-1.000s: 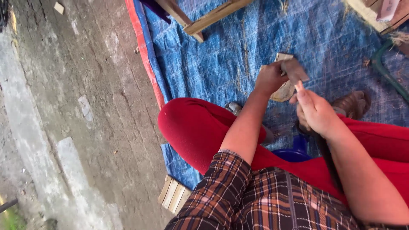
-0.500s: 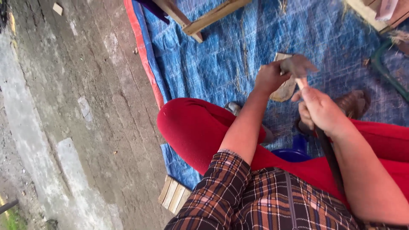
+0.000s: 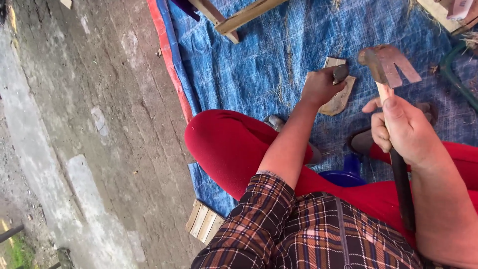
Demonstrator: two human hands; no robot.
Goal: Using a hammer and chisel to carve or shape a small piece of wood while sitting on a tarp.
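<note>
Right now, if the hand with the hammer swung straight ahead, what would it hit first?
Probably the small wood block that the left hand holds on the blue tarp. The right hand raises the hammer beside it, though depth is unclear.

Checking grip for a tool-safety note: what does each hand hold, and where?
Right hand grips the hammer by its handle; left hand pins a small dark piece on the wood block.

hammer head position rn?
Head view, upper right: the hammer head is raised above the right hand, right of the wooden piece the left hand holds.
</note>
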